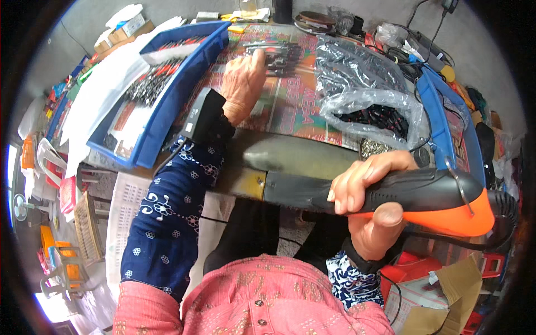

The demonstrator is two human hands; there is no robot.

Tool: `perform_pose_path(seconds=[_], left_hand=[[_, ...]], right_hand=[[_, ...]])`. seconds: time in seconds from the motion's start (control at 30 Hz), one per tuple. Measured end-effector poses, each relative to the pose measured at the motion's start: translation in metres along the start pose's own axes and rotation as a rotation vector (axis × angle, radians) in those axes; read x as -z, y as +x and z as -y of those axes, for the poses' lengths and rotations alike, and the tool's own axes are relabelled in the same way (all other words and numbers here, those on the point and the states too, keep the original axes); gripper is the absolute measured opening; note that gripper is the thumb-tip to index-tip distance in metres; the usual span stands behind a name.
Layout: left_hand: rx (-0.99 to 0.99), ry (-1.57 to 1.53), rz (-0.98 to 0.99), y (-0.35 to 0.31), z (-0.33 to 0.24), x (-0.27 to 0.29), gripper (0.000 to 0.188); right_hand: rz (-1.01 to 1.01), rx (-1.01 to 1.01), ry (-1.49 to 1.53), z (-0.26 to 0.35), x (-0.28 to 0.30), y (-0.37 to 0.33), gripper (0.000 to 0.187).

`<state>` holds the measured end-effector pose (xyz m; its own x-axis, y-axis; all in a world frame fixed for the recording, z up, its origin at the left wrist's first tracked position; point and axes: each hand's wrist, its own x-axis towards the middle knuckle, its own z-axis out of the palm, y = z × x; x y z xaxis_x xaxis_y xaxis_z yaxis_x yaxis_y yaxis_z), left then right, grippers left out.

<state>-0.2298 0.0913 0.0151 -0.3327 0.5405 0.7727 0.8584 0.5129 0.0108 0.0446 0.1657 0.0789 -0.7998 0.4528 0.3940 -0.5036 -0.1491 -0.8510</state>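
My right hand (373,195) is wrapped round a black and orange handheld power tool (424,195) with a wire hook and a cable at its rear end. It holds the tool sideways over the table's near edge. Farther off, my left hand (243,84) reaches onto the printed table covering, its fingers curled at a row of small dark parts (279,57). Its fingertips are partly hidden, so I cannot make out what they pinch. To its left stands a blue tray (149,134) holding many dark and red parts (151,84).
Clear plastic bags (357,67) lie right of the row; an opened one holds black parts (379,119). Beside it is a container of small metal pieces (373,148). Another blue tray (435,120) stands at the right. A cardboard box (458,285) sits below, at lower right.
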Motion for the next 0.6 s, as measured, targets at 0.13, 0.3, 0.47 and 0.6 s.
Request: perform_pose_path(seconds=[0.13, 0.3, 0.47, 0.6], left_hand=[[0.032, -0.213, -0.067, -0.010, -0.028, 0.040, 0.020], [0.471, -0.830, 0.120, -0.050, -0.070, 0.103, 0.014], [0.905, -1.170, 0.330, -0.093, -0.102, 0.147, 0.018], [1.121, -1.428, 0.454, -0.120, -0.118, 0.167, 0.020]], right_hand=[[0.017, 0.073, -0.057, 0.001, -0.004, -0.003, 0.061], [0.040, 0.111, -0.114, 0.006, -0.009, -0.007, 0.061], [0.072, 0.128, -0.170, 0.011, -0.016, -0.011, 0.062], [0.114, 0.134, -0.181, 0.012, -0.024, -0.010, 0.063]])
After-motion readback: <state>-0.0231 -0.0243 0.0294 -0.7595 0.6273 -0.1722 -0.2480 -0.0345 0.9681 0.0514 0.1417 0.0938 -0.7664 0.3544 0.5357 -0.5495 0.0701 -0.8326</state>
